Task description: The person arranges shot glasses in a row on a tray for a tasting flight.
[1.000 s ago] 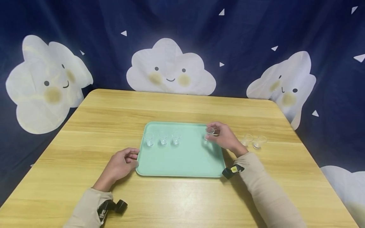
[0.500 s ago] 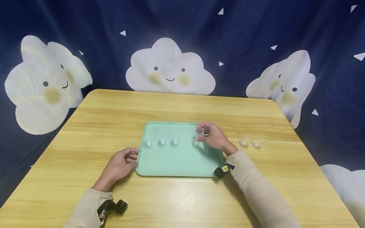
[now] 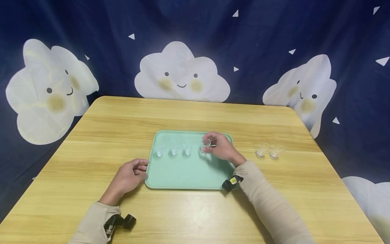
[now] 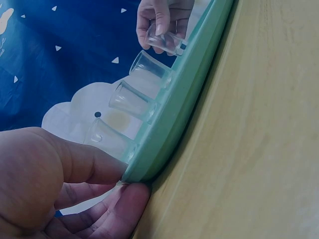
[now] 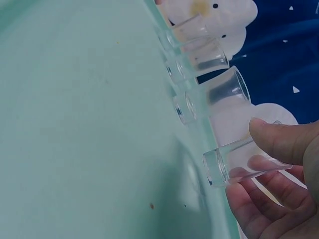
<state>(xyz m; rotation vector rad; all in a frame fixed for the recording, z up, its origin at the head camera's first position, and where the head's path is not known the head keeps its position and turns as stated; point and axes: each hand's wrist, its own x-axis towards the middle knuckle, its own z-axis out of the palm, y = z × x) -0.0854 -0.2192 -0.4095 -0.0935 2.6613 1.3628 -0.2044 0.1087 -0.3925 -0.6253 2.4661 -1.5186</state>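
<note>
My right hand [image 3: 220, 147] grips a small clear shot glass [image 5: 239, 162] between thumb and fingers, its base close over the tray near the back. To its left, three like shot glasses stand upright in a row on the mint-green tray [image 3: 189, 174]: a left one [image 3: 159, 150], a middle one [image 3: 174, 149] and a right one [image 3: 188, 149]. At the tray's left end my left hand [image 3: 129, 174] pinches the rim, thumb on top and fingers at the side, as the left wrist view shows [image 4: 89, 189].
Two more clear shot glasses, one nearer the tray [image 3: 261, 150] and one farther right [image 3: 275, 152], stand on the wooden table [image 3: 195, 217]. A dark blue curtain [image 3: 195, 23] with printed clouds hangs behind the table's back edge.
My right hand has carried its shot glass leftward over the tray, closer to the row of three. The left hand has stayed at the tray's left rim.
</note>
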